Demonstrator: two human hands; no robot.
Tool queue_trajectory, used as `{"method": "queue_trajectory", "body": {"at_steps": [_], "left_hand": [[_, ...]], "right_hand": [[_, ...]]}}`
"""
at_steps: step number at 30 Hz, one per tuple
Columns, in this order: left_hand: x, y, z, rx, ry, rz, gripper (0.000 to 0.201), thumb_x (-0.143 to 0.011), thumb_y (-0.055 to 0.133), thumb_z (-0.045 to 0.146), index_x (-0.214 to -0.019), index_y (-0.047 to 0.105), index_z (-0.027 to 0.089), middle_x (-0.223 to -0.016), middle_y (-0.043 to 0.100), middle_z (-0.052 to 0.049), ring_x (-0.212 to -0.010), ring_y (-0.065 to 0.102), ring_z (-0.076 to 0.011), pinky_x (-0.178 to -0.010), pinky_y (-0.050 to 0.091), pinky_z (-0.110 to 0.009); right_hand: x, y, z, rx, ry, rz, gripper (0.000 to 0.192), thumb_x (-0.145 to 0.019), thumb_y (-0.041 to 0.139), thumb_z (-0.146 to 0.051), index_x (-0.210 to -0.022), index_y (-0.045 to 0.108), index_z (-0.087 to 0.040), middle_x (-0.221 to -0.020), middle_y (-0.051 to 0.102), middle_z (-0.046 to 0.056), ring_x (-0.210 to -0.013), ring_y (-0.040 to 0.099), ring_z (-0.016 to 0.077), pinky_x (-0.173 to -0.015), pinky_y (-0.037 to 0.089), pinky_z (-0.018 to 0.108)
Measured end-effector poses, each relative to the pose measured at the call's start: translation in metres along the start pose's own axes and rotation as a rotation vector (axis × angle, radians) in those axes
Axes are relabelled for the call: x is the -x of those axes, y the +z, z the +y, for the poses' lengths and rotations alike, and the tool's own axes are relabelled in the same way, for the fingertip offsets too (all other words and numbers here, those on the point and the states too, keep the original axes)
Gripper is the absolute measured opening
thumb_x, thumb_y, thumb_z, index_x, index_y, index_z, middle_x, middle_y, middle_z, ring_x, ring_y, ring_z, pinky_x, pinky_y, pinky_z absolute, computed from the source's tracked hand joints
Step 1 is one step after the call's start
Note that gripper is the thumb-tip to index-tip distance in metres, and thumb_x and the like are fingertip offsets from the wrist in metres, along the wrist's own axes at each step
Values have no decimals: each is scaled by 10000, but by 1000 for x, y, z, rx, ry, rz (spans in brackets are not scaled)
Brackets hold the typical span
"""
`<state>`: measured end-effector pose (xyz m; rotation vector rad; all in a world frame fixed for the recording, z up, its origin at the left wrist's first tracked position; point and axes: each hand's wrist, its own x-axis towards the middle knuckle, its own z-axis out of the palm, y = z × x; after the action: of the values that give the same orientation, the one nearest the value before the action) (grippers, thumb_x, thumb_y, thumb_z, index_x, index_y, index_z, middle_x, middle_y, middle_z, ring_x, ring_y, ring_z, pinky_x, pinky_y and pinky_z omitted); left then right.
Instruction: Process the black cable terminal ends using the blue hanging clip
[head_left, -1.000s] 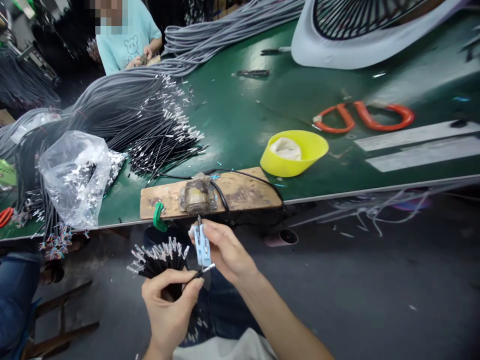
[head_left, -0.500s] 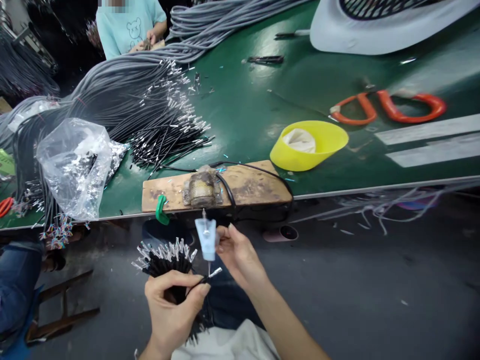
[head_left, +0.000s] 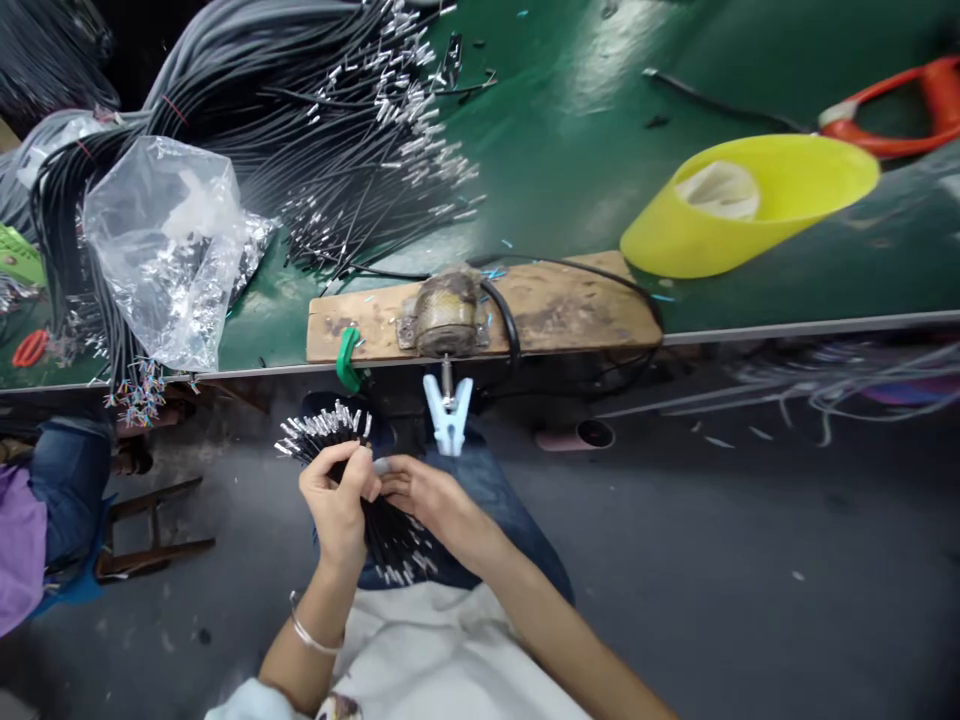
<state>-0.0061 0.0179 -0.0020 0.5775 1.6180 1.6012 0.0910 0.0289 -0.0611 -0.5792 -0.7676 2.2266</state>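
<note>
1. While the left hand (head_left: 339, 505) grips a bundle of black wires (head_left: 352, 470) just below the wooden board (head_left: 480, 318), the right hand (head_left: 420, 495) pinches into the same bundle, touching the left.
2. A pale blue clip (head_left: 448, 412) hangs under the board's small motor (head_left: 448, 315).
3. A yellow bowl (head_left: 750, 205) sits right of the board on the desk (head_left: 570, 150).

Bundle of black wires (head_left: 375, 500), metal-tipped ends fanned, seemingly over the lap
</note>
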Motion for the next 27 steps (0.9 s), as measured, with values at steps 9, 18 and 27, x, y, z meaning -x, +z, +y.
{"method": "queue_trajectory", "body": {"at_steps": [9,18,27], "left_hand": [[15,-5,-7,-377,241,-16,50,-596,691,200,-611,724,165,-587,717,-41,-562,667,-190,-610,543,-292],[13,-7,-7,-479,314,16,59,-611,681,203,-606,733,177,-530,703,-24,-448,637,-154,-481,537,-232],[-19,-26,0,-379,409,309,88,-624,684,233,-621,713,150,-544,687,-24,-474,610,-150,-511,514,-272]], "right_hand": [[8,-4,19,624,-47,-179,574,-560,646,-31,-1108,558,-175,-1051,629,71,-932,583,239,-828,461,367],[29,-21,26,418,156,74,375,-716,616,-465,-898,633,-137,-544,554,-9,-466,502,122,-479,428,258],[47,-17,0,859,9,308,380,-792,488,-483,-582,565,-175,-467,521,-7,-362,466,113,-388,348,227]]}}
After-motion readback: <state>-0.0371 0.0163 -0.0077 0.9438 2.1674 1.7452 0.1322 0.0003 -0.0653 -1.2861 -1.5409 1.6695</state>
